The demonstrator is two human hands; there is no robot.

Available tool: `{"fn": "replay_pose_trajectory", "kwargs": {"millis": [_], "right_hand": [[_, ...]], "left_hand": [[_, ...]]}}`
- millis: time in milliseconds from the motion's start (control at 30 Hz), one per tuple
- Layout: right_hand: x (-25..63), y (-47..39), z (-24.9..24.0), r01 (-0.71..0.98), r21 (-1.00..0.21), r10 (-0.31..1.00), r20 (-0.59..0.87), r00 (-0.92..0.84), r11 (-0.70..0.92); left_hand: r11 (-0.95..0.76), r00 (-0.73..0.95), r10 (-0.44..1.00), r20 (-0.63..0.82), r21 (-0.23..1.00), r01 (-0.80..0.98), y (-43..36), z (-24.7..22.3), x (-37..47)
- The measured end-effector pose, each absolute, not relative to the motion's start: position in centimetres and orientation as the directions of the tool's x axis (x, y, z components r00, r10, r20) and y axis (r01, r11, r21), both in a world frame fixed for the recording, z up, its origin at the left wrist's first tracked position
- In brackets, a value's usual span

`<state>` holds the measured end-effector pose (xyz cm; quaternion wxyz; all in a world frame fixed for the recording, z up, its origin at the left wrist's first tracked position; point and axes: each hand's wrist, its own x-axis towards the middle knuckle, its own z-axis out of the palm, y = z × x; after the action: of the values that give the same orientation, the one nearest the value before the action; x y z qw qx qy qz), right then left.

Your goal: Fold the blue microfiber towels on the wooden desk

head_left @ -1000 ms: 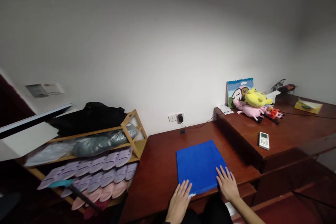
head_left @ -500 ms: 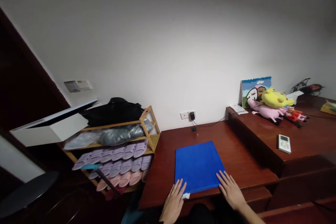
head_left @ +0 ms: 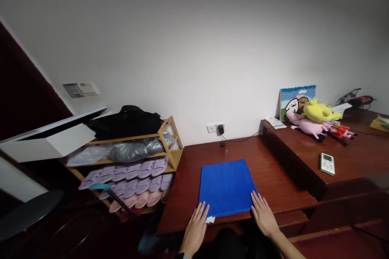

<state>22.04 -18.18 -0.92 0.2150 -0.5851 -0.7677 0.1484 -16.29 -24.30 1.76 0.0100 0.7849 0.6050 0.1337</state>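
A flat blue folded cloth (head_left: 227,186) lies on the dark red-brown wooden desk (head_left: 276,178), near its front edge. My left hand (head_left: 196,224) rests on the cloth's near left corner, fingers stretched out. Beside it a small white tag (head_left: 210,219) sticks out from under the cloth's near edge. On the near right corner lies my right hand (head_left: 263,212), also flat with its fingers extended. Neither hand grips anything.
A wooden shoe rack (head_left: 172,141) at left holds purple and pink slippers, with a black bag (head_left: 127,123) on top. On the raised right section sit a white remote (head_left: 327,164), plush toys (head_left: 317,111) and a picture (head_left: 296,99). A plugged-in adapter (head_left: 221,129) trails a cable.
The view has shifted slightly, so the whole scene sits a little higher and further left. Both hands stay at the cloth's near corners, and the cloth looks the same.
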Motion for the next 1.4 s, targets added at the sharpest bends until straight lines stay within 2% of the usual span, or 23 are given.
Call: {"fn": "replay_pose_trajectory", "kwargs": {"millis": [100,233,333,500,667,800,1000,1167,1400], "right_hand": [[22.0,-17.7,-0.7,0.834,-0.496,0.970,0.140,-0.197,0.241],[21.7,-16.4,-0.4,0.851,-0.485,0.979,0.138,-0.151,0.200],[21.4,-15.8,-0.9,0.859,-0.468,0.976,0.154,-0.153,0.208],[21.2,-15.6,-2.3,0.874,-0.424,0.964,0.208,-0.164,0.240],[21.2,-15.4,-3.4,0.899,-0.367,0.964,0.200,-0.173,0.237],[21.2,-15.3,-4.0,0.908,-0.339,0.954,0.249,-0.166,0.246],[21.1,-15.4,-4.4,0.913,-0.323,0.939,0.309,-0.149,0.251],[21.1,-15.6,-3.7,0.911,-0.339,0.954,0.262,-0.148,0.234],[20.9,-15.3,-0.9,0.932,-0.326,0.987,0.080,-0.137,0.155]], "left_hand": [[-0.254,0.209,0.946,0.247,0.166,0.953,-25.1,1.3,-16.5],[-0.246,0.168,0.901,0.400,0.154,0.957,-24.5,2.3,-14.9],[-0.333,0.236,0.867,0.439,0.158,0.930,-22.0,4.1,-10.1],[-0.482,0.402,0.853,0.332,0.206,0.852,-16.6,5.5,1.5],[-0.482,0.443,0.875,0.196,0.247,0.841,-14.7,3.5,6.6],[-0.410,0.374,0.904,0.209,0.171,0.896,-16.0,2.0,3.1],[-0.132,0.116,0.965,0.236,0.052,0.990,-19.2,0.9,-7.8],[0.020,-0.046,0.948,0.315,0.086,0.996,-21.8,-0.4,-12.3],[0.077,-0.126,0.914,0.386,0.139,0.987,-22.5,-1.3,-12.0]]}}
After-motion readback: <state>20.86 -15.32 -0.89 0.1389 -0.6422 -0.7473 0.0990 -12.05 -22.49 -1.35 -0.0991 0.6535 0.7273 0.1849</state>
